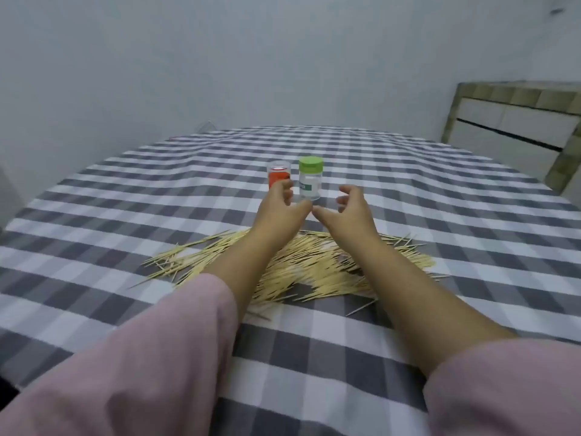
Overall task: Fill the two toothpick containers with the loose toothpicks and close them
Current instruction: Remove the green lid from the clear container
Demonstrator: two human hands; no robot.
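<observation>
Both hands are reaching over the toothpick pile (pixel 301 272), which is lying spread on the checked bench (pixel 125 190), toward two upright jars standing just beyond it: a green-lidded jar (pixel 310 177) and, just left of it, an orange jar (pixel 278 177). The left hand (pixel 284 209) is hovering in front of the orange jar with fingers (pixel 286 190) loosely curled, and whether they are touching the jar is unclear. The right hand (pixel 353 209) is sitting just right of the green-lidded jar, fingers spread in a loose curl, holding nothing
</observation>
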